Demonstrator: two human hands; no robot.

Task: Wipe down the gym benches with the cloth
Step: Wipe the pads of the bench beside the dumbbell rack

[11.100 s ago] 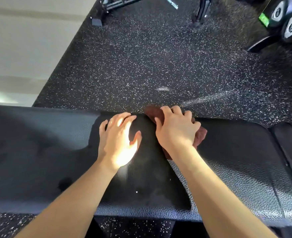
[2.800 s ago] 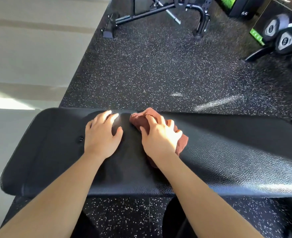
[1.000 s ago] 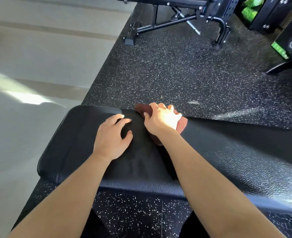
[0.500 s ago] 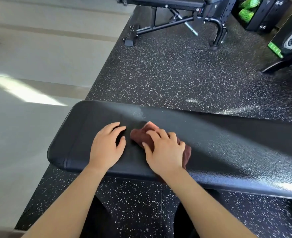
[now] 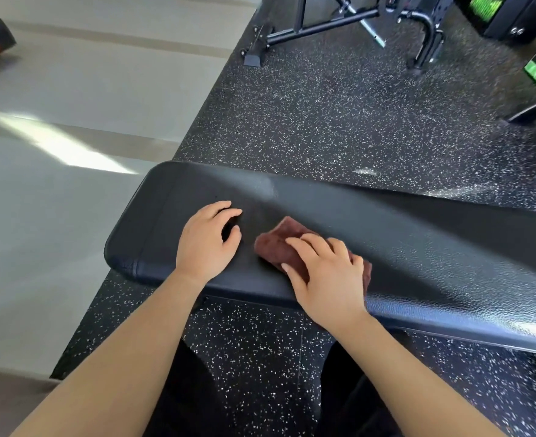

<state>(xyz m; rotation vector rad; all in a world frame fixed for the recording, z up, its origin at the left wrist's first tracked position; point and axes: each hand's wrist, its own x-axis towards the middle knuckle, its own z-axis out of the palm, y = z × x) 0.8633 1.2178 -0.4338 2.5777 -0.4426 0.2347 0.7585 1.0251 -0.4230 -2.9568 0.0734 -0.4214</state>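
The worktop (image 5: 433, 247) is the black padded top of a gym bench. It runs from a rounded end on the left toward the right edge of the view. Its cover has a fine pebbled grain, and it shines where the light falls on the near right part. A seam crosses it close to the rounded end.

The cloth (image 5: 276, 244) is dark reddish brown and looks like soft towel fabric. It is bunched and folded, not spread flat. It lies on the worktop near the near edge, a little right of the rounded end. One corner sticks out toward the far side, and a small part shows at the right of the hand.

The right hand (image 5: 326, 279) lies palm down on the cloth. Its grip is spread: the fingers are only slightly bent and press on the fabric, and the thumb touches the near left edge of the cloth.

The left hand (image 5: 203, 244) rests on the bare worktop just left of the cloth, not touching it. Its grip is loose and holds nothing, with the fingers bent.

Below the bench is a black rubber floor (image 5: 323, 121) with white specks. On it, farther away, stands a black metal frame (image 5: 307, 29).
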